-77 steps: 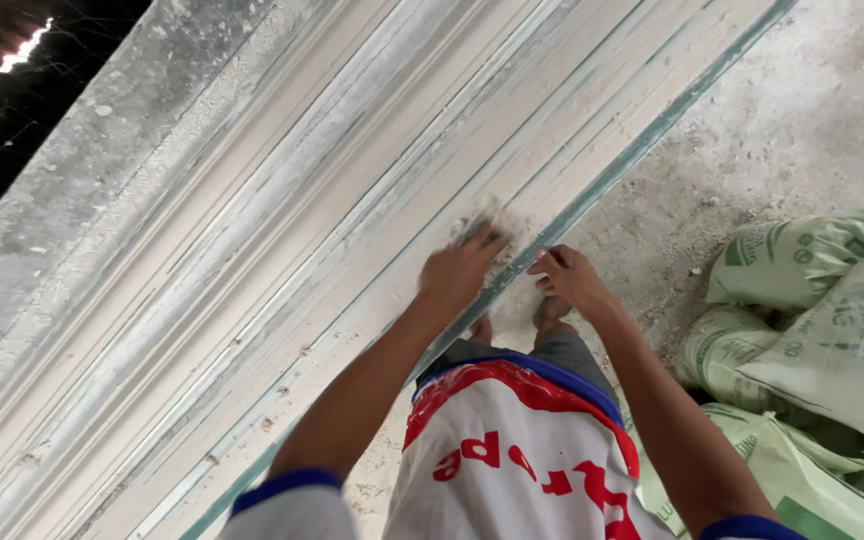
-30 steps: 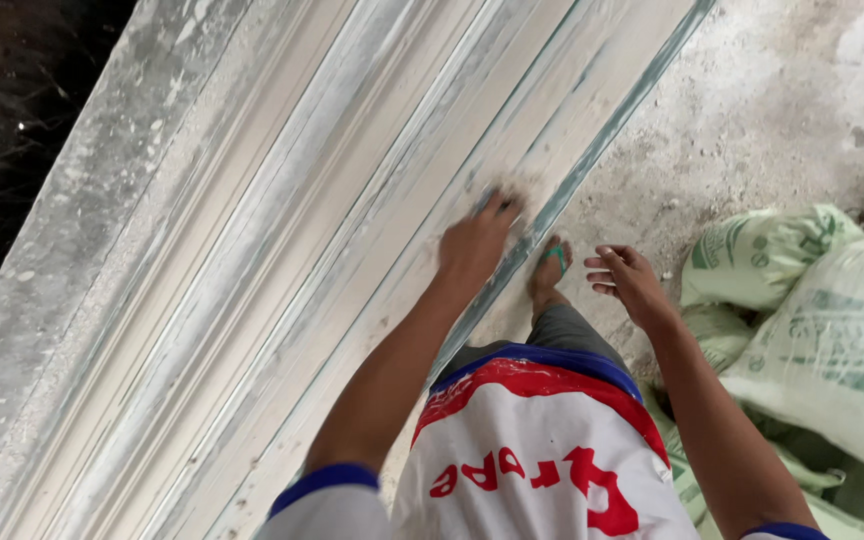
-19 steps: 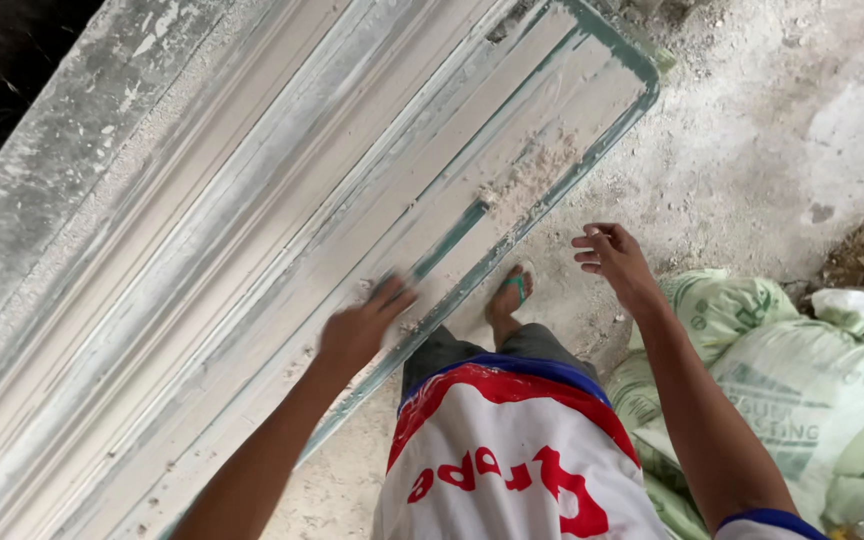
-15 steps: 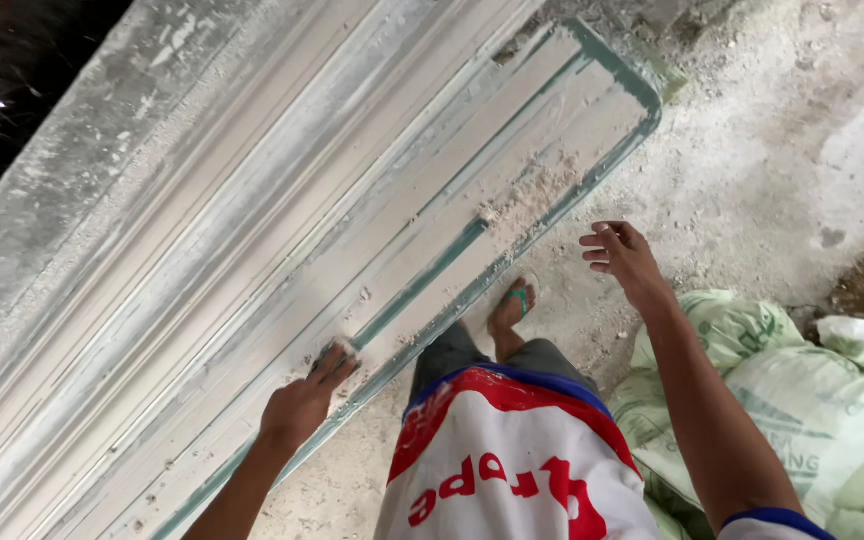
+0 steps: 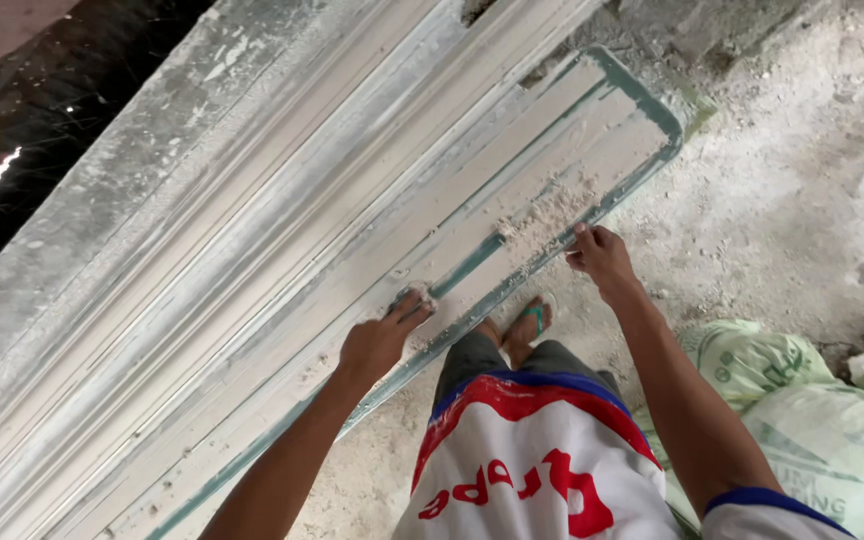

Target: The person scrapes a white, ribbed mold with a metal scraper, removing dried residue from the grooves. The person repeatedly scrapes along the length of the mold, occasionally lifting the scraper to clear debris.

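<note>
Left hand: the left hand presses a small grey scraping pad, fingers closed over it, at frame centre.
Right hand: the right hand rests fingers together on the green edge.
Mould: the long white ribbed plaster-coated mould runs diagonally.
Risk: loose plaster crumbs could likely scatter; the sandalled foot sits near.

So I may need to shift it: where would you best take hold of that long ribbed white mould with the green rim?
Probably at the rounded green rim of the long ribbed white mould near its end, coming from the floor side where the right hand already touches it. That raised edge is exposed and gives the fingers a lip; the powdery ribbed top looks too broad to grip.
</note>
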